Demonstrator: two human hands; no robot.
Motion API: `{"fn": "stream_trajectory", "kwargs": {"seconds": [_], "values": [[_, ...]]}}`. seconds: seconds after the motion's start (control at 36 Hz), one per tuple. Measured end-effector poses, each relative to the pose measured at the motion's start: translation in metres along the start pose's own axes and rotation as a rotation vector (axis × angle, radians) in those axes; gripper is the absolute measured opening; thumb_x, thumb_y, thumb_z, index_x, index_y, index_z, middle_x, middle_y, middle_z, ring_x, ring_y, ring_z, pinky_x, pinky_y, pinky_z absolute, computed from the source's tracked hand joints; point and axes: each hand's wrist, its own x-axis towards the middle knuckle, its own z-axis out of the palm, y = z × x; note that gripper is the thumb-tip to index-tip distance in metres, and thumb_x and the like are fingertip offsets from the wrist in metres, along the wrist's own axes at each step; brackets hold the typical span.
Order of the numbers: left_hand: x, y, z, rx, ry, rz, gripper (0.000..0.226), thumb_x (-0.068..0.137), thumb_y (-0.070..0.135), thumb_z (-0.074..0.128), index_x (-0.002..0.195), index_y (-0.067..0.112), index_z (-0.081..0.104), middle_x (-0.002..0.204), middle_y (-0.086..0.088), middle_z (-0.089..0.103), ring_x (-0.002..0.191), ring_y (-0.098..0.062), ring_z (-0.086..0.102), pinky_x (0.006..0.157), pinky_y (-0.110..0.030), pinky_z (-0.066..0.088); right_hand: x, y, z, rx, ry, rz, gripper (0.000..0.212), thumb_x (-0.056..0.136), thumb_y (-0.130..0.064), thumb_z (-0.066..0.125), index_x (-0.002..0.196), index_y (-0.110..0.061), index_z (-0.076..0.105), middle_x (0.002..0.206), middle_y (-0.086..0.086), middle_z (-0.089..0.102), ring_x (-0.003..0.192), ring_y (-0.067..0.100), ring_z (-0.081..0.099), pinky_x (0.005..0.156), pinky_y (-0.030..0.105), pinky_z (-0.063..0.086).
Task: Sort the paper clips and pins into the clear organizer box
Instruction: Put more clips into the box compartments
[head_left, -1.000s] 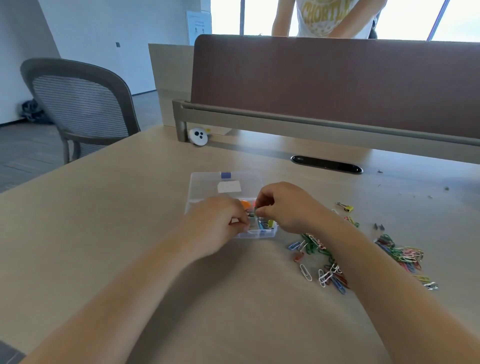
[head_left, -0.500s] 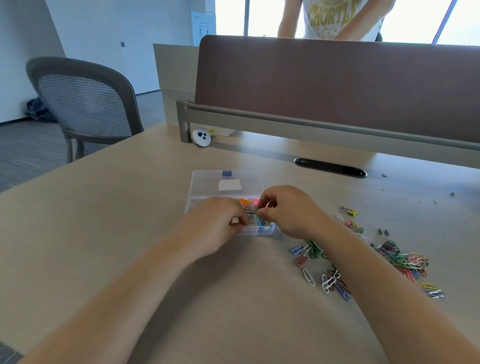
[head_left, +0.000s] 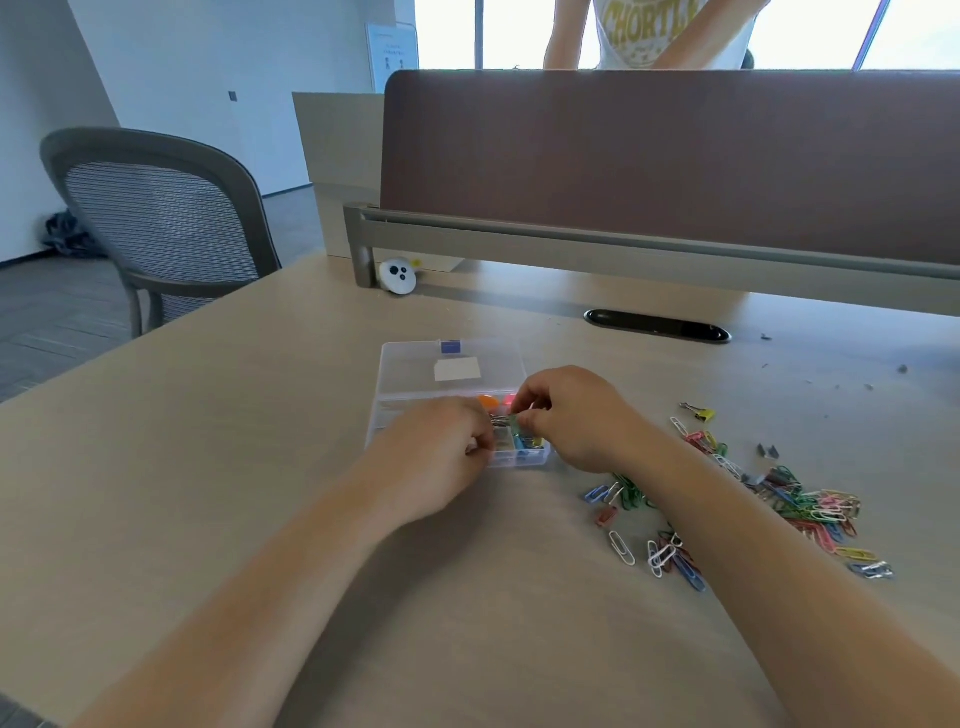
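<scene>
Our right hand (head_left: 566, 415) is pinching a green clip (head_left: 515, 425) over the organizer box (head_left: 415, 374); our left hand (head_left: 441, 447) is curling alongside, and we cannot tell what it holds.

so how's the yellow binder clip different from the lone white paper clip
The yellow binder clip is chunky, with wire handles; the white paper clip is one flat wire loop. The binder clip lies farther away, the paper clip nearer the camera. Both lie loose on the table, outside the organizer box.
</scene>
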Motion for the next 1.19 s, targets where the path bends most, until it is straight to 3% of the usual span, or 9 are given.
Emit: {"fn": "stream_trajectory", "kwargs": {"seconds": [0.11, 0.22, 0.39, 0.5, 0.56, 0.75, 0.86, 1.06, 1.19], "values": [[0.002, 0.000, 0.000, -0.059, 0.013, -0.036, 0.016, 0.087, 0.023, 0.054, 0.073, 0.025, 0.062, 0.082, 0.010, 0.059, 0.077, -0.014, 0.056, 0.072, -0.037, 0.049, -0.001, -0.002, 0.001, 0.002, 0.007, 0.003, 0.014, 0.091, -0.016, 0.059, 0.098, -0.022, 0.069, 0.087, -0.007, 0.064, 0.079, 0.010, 0.059, 0.060, 0.019, 0.038], [0.002, 0.002, -0.005, -0.177, 0.108, -0.112, 0.011, 0.090, 0.024, 0.059, 0.086, 0.024, 0.070, 0.088, 0.010, 0.061, 0.081, -0.012, 0.056, 0.072, -0.028, 0.046, 0.000, -0.006, 0.002, 0.042, 0.046, 0.021, 0.008, 0.086, -0.018, 0.067, 0.084, -0.025, 0.063, 0.080, -0.009, 0.065, 0.068, 0.000, 0.057, 0.055, 0.017, 0.035], [-0.002, -0.002, -0.007, -0.253, 0.162, -0.145, 0.011, 0.089, 0.024, 0.063, 0.100, 0.026, 0.064, 0.086, 0.013, 0.055, 0.078, -0.007, 0.052, 0.059, -0.013, 0.034, 0.002, -0.021, -0.001, 0.086, 0.038, 0.031, 0.016, 0.085, -0.018, 0.068, 0.073, -0.026, 0.063, 0.081, -0.005, 0.068, 0.077, 0.015, 0.064, 0.066, 0.026, 0.049], [-0.002, -0.002, -0.010, -0.275, 0.172, -0.156, 0.009, 0.089, 0.024, 0.063, 0.098, 0.026, 0.062, 0.083, 0.013, 0.051, 0.077, -0.006, 0.048, 0.060, -0.014, 0.034, 0.000, -0.026, -0.005, 0.148, 0.013, 0.029, 0.005, 0.086, -0.016, 0.067, 0.083, -0.016, 0.070, 0.082, 0.000, 0.071, 0.074, 0.015, 0.064, 0.040, 0.009, 0.037], [-0.002, -0.002, -0.010, -0.276, 0.174, -0.159, 0.008, 0.089, 0.023, 0.063, 0.097, 0.026, 0.063, 0.085, 0.012, 0.054, 0.076, -0.005, 0.049, 0.060, -0.015, 0.036, 0.001, -0.025, -0.005, 0.165, 0.008, 0.031, 0.006, 0.086, -0.016, 0.067, 0.087, -0.014, 0.072, 0.084, 0.001, 0.072, 0.077, 0.016, 0.063, 0.038, 0.009, 0.033], [0.001, -0.005, -0.009, -0.240, 0.185, -0.142, 0.006, 0.089, 0.022, 0.063, 0.093, 0.025, 0.066, 0.078, 0.013, 0.052, 0.070, -0.005, 0.049, 0.057, -0.014, 0.032, 0.005, -0.025, -0.002, 0.123, 0.031, 0.004, 0.010, 0.087, -0.025, 0.069, 0.086, -0.015, 0.067, 0.081, -0.003, 0.066, 0.058, 0.006, 0.052, 0.039, 0.011, 0.033], [0.001, -0.006, -0.009, -0.211, 0.169, -0.132, 0.004, 0.089, 0.023, 0.064, 0.090, 0.025, 0.067, 0.075, 0.015, 0.051, 0.069, -0.003, 0.049, 0.057, -0.015, 0.034, 0.007, -0.021, -0.005, 0.046, 0.031, 0.034, 0.009, 0.091, -0.027, 0.065, 0.086, -0.020, 0.063, 0.082, -0.004, 0.060, 0.065, 0.010, 0.053, 0.052, 0.021, 0.034], [0.002, -0.004, -0.007, -0.134, 0.136, -0.067, 0.009, 0.088, 0.021, 0.064, 0.092, 0.022, 0.072, 0.085, 0.011, 0.058, 0.078, -0.009, 0.052, 0.069, -0.025, 0.044, 0.007, -0.016, -0.009, 0.056, -0.003, 0.080, 0.021, 0.092, -0.012, 0.049, 0.097, -0.015, 0.070, 0.094, -0.001, 0.065, 0.081, 0.013, 0.059, 0.058, 0.019, 0.039], [0.002, -0.004, -0.006, -0.107, 0.130, -0.035, 0.009, 0.088, 0.020, 0.063, 0.089, 0.022, 0.072, 0.089, 0.010, 0.061, 0.078, -0.009, 0.054, 0.068, -0.024, 0.041, 0.009, -0.012, -0.009, 0.037, 0.047, 0.028, 0.023, 0.094, -0.012, 0.053, 0.104, -0.021, 0.071, 0.101, -0.005, 0.064, 0.086, 0.010, 0.058, 0.062, 0.014, 0.042]]}}
